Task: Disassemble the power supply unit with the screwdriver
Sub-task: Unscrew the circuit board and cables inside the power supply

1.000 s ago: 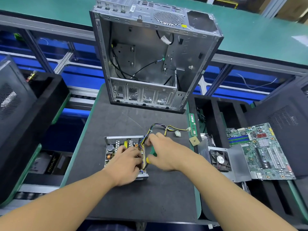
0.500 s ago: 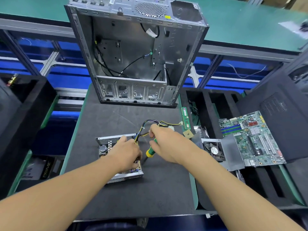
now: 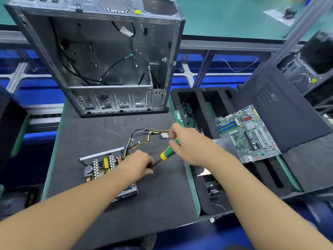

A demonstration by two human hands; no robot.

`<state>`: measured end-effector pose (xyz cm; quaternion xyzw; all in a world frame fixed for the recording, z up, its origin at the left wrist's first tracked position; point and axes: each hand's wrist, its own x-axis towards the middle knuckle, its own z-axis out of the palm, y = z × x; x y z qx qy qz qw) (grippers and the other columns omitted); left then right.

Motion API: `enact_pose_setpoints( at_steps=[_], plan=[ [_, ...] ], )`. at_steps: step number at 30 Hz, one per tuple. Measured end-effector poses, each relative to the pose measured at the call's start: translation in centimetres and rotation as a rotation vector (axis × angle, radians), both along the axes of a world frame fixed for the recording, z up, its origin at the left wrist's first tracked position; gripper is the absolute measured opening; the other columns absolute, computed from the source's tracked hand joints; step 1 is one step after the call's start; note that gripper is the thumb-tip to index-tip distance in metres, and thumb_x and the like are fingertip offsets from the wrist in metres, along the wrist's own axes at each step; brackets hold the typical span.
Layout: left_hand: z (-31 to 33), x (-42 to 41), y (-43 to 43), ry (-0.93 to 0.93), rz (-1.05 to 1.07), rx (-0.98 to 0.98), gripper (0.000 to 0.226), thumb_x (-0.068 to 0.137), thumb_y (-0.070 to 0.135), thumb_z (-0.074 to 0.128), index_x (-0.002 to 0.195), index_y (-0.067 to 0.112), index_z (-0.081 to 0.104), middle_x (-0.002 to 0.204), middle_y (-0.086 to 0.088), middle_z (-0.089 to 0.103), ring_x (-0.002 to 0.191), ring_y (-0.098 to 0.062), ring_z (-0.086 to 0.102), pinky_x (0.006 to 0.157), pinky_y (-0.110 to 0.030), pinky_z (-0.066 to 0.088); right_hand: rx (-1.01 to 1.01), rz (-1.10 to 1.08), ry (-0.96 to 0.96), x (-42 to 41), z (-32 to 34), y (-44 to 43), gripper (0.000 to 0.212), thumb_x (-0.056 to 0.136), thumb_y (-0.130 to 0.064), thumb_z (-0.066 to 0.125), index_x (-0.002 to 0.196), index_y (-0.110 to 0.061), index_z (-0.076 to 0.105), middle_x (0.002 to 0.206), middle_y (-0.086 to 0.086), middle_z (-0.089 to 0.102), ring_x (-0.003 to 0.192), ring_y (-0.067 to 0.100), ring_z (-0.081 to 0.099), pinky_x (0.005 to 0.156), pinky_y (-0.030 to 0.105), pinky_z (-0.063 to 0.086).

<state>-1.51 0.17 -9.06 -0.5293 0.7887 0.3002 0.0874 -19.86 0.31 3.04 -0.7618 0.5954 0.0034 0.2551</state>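
Lower centre, my left hand (image 3: 138, 165) curls over the PSU (image 3: 102, 165) to steady it; my right hand (image 3: 189, 143) grips the screwdriver (image 3: 169, 150), tip aimed at its edge

power supply unit (image 3: 100, 166) before case (image 3: 100, 56), motherboard (image 3: 246, 132) right

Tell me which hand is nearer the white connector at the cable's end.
Right. The right hand, gripping the screwdriver, is right beside the white connector; the left hand is farther, down by the power supply unit.
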Motion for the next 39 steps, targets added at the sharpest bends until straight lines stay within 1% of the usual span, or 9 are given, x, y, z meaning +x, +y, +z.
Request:
enact_pose_setpoints(
  at_steps=[5, 11, 16, 20, 24, 28, 33, 36, 39],
  plan=[
    [0.1, -6.8, 1.8, 0.333, 0.389, 0.405, 0.008, 0.086, 0.007, 0.068, 0.084, 0.011, 0.074, 0.064, 0.000, 0.072, 0.051, -0.004, 0.066, 0.042, -0.013, 0.044, -0.064, -0.202, -0.006, -5.7, 1.4, 0.5, 0.007, 0.099, -0.026, 0.046, 0.100, -0.019, 0.044, 0.079, -0.009, 0.047, 0.058, 0.012, 0.043, 0.051, 0.032, 0.032],
    [-2.3, -16.4, 4.9, 0.593, 0.737, 0.900, 0.008, 0.092, -0.003, 0.059, 0.089, -0.002, 0.066, 0.078, -0.014, 0.067, 0.059, -0.011, 0.069, 0.060, -0.022, 0.060, -0.091, -0.341, 0.029, -10.4, 1.8, 3.2, 0.009, 0.099, -0.030, 0.048, 0.098, -0.023, 0.042, 0.070, -0.006, 0.050, 0.051, 0.011, 0.042, 0.047, 0.030, 0.026],
    [-2.9, -17.1, 5.2, 0.762, 0.619, 1.156, 0.038, 0.098, 0.002, 0.040, 0.070, 0.027, 0.032, 0.070, 0.002, 0.027, 0.065, -0.013, 0.016, 0.065, -0.019, 0.025, -0.075, -0.374, 0.047, -11.4, 1.7, 4.1, 0.011, 0.100, -0.032, 0.047, 0.101, -0.023, 0.041, 0.070, -0.004, 0.047, 0.051, 0.012, 0.038, 0.046, 0.031, 0.024],
    [-1.2, -12.5, 3.8, 0.534, 0.129, 0.761, 0.035, 0.096, -0.003, 0.038, 0.110, 0.017, 0.062, 0.104, 0.002, 0.067, 0.092, -0.011, 0.061, 0.074, -0.019, 0.046, -0.062, -0.341, -0.009, -9.8, 1.5, 3.3, 0.012, 0.101, -0.031, 0.047, 0.102, -0.020, 0.042, 0.073, -0.003, 0.050, 0.053, 0.013, 0.040, 0.048, 0.031, 0.027],
    [0.6, -6.4, 0.5, 0.146, -0.446, -0.107, 0.034, 0.089, 0.012, 0.048, 0.113, 0.024, 0.068, 0.116, 0.005, 0.067, 0.111, -0.017, 0.059, 0.094, -0.032, 0.046, -0.052, -0.275, -0.051, -6.5, 1.6, 1.7, 0.013, 0.099, -0.032, 0.048, 0.102, -0.021, 0.044, 0.073, -0.004, 0.051, 0.051, 0.016, 0.041, 0.048, 0.031, 0.031],
    [0.7, 1.6, -2.3, -0.208, -0.305, -0.638, 0.029, 0.083, 0.028, 0.066, 0.112, 0.026, 0.069, 0.137, 0.000, 0.055, 0.128, -0.025, 0.050, 0.100, -0.040, 0.041, -0.066, -0.177, -0.094, -2.3, 1.9, 0.5, 0.014, 0.095, -0.034, 0.052, 0.099, -0.024, 0.043, 0.073, -0.006, 0.049, 0.046, 0.014, 0.038, 0.045, 0.028, 0.029],
    [-0.1, 8.6, -3.1, -0.289, 0.090, -0.275, 0.060, 0.099, 0.061, 0.033, 0.147, 0.061, -0.004, 0.146, -0.003, 0.038, 0.130, -0.032, 0.046, 0.099, -0.047, 0.043, -0.051, -0.030, -0.143, 2.6, 1.8, -0.5, 0.015, 0.094, -0.033, 0.054, 0.099, -0.023, 0.044, 0.074, -0.004, 0.051, 0.047, 0.015, 0.043, 0.046, 0.028, 0.034],
    [0.1, 9.1, -3.3, -0.275, 0.110, -0.067, 0.063, 0.103, 0.057, 0.031, 0.144, 0.061, -0.016, 0.097, -0.006, 0.056, 0.089, -0.032, 0.062, 0.074, -0.039, 0.050, -0.046, 0.017, -0.122, 4.4, 1.5, -0.7, 0.014, 0.094, -0.036, 0.053, 0.097, -0.027, 0.043, 0.071, -0.007, 0.049, 0.050, 0.016, 0.042, 0.048, 0.028, 0.035],
    [-0.1, 9.7, -3.2, -0.256, 0.143, -0.093, 0.075, 0.105, 0.039, 0.038, 0.147, 0.051, -0.024, 0.102, -0.013, 0.060, 0.076, -0.031, 0.049, 0.065, -0.038, 0.041, -0.025, 0.031, -0.107, 5.0, 1.0, -0.6, 0.016, 0.094, -0.037, 0.054, 0.097, -0.026, 0.043, 0.068, -0.008, 0.046, 0.049, 0.014, 0.039, 0.048, 0.028, 0.033]
  ],
)
